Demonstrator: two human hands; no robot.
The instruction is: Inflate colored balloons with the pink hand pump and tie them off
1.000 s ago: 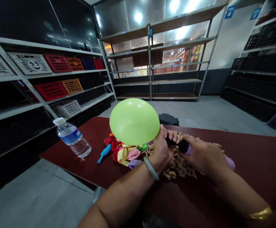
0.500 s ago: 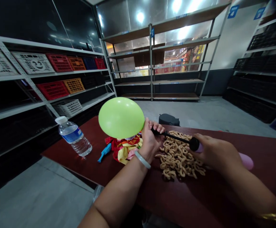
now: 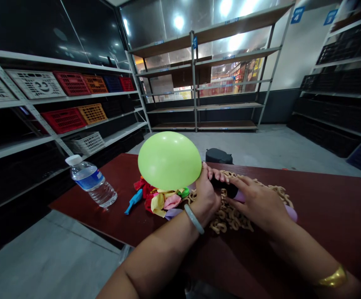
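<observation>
A light green balloon [image 3: 169, 160], blown up round, sits at the nozzle end of a hand pump [image 3: 230, 191]. My left hand [image 3: 207, 191] is closed around the pump's black end and the balloon's neck, which the fingers hide. Around the pump's pinkish-purple barrel, my right hand [image 3: 258, 201] is wrapped, close against the left. The black rod between the two parts of the pump no longer shows. Below the balloon lies a pile of limp balloons [image 3: 160, 203] in red, yellow, pink and other colours, with a blue balloon [image 3: 133, 201] beside it.
Tan curled pieces [image 3: 233, 218] lie heaped beneath my hands on the dark red table [image 3: 326, 207]. A water bottle [image 3: 91, 182] stands at the left. Behind the table are a dark grey object [image 3: 218, 156], metal shelves [image 3: 196, 83] and crates [image 3: 64, 120].
My right hand has pushed the pump barrel leftward to my left hand, so the rod has slid in. The balloon looks slightly bigger and sits further right in view.
</observation>
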